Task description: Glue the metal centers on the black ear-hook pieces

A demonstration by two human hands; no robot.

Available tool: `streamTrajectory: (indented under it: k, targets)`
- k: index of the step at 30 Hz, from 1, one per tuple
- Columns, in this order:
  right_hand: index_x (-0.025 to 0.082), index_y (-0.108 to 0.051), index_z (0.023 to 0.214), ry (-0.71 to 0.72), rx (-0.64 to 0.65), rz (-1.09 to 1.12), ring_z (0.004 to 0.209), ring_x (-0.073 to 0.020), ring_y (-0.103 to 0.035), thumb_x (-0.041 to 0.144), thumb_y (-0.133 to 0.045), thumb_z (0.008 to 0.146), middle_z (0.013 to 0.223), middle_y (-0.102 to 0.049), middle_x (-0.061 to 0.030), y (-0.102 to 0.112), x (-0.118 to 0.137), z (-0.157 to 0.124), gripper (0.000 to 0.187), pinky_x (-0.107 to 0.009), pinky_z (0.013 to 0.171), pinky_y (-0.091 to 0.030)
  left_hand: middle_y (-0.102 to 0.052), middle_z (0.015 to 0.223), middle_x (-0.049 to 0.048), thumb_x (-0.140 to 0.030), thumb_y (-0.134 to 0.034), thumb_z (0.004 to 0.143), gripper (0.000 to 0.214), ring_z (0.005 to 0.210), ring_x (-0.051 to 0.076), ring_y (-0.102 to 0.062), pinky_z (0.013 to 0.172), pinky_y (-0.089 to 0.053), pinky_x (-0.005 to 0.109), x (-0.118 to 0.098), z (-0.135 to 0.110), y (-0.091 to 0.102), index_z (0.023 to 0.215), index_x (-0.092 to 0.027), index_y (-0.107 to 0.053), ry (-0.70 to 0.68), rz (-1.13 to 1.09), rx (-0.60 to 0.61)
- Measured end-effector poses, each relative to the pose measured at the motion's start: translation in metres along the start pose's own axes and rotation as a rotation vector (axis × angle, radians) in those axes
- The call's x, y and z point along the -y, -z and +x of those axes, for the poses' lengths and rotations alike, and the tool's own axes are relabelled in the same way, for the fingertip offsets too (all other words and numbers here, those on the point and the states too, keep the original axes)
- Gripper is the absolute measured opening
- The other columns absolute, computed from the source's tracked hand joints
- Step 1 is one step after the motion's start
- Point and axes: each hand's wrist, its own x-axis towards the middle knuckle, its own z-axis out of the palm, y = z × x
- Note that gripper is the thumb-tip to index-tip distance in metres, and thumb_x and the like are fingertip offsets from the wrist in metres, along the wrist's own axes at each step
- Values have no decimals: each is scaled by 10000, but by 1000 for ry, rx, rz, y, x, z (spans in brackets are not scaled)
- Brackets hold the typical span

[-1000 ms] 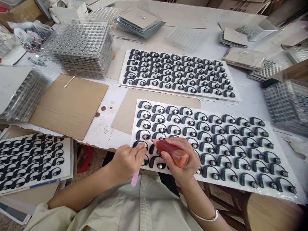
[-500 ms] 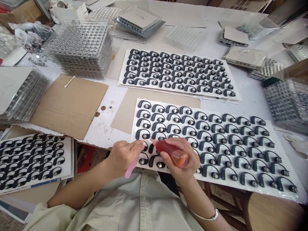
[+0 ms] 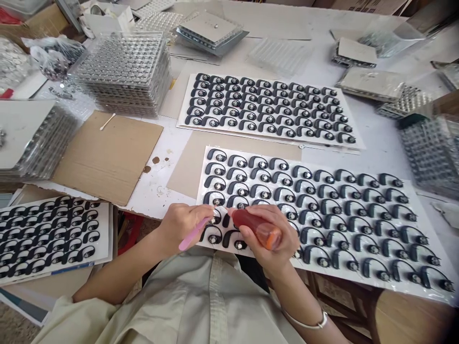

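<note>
My left hand [image 3: 186, 222] is closed around a slim pink tool [image 3: 193, 235] with a rounded flat end; its working tip is hidden by my fingers. My right hand [image 3: 274, 234] grips a red squeeze bottle [image 3: 251, 226] with an orange end, held on its side. The bottle's pale nozzle points left, close to my left fingertips. Both hands are over the lower-left part of a white sheet [image 3: 258, 246] carrying rows of black curved pieces [image 3: 286, 195], each with a round shiny stone-like part. What lies between my fingertips is too small to make out.
A second sheet of black pieces [image 3: 267, 106] lies behind, a third [image 3: 53, 234] at the lower left. Cardboard [image 3: 107, 155] bears a cotton swab [image 3: 107, 122]. Stacked clear trays [image 3: 120, 67] stand behind it, and more trays [image 3: 430, 148] at the right. A wooden stool [image 3: 405, 315] is lower right.
The pink tool's rounded end has swung up and left in my left hand. My right hand and the bottle stay nearly still; the view has shifted slightly.
</note>
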Motion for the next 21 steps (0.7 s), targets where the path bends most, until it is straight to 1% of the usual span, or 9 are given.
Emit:
streamTrajectory:
  k: [3, 12, 15, 21]
  targets:
    - [216, -605, 1025, -11, -10, 2, 741, -207, -636, 220, -718, 749, 833, -674, -49, -1, -1, -1, 297, -384, 629, -547, -742, 943, 43, -85, -561, 874, 115, 797, 179, -729, 738, -603, 226, 1, 2, 1, 952, -158, -602, 32, -56, 5]
    - [197, -611, 1010, -21, -11, 6, 758, -196, -629, 210, -720, 751, 840, -674, -50, 0, -2, -1, 282, -364, 651, -544, -743, 930, 49, -96, -608, 858, 97, 837, 198, -727, 755, -604, 230, 2, 4, 6, 935, -149, -631, 95, -162, 47]
    - [194, -608, 1018, -4, -15, 4, 753, -194, -627, 204, -719, 750, 841, -672, -49, 0, -3, -1, 290, -362, 648, -544, -744, 924, 52, -109, -611, 861, 71, 829, 191, -728, 752, -600, 219, 3, 5, 7, 914, -147, -639, 112, -176, 52]
    - [187, -607, 1028, 13, 3, 37, 764, -202, -629, 181, -724, 736, 842, -666, -55, 0, -4, -1, 315, -369, 654, -542, -744, 925, 67, -134, -610, 868, 75, 811, 185, -729, 720, -593, 211, 6, 6, 7, 931, -143, -650, 140, -212, 56]
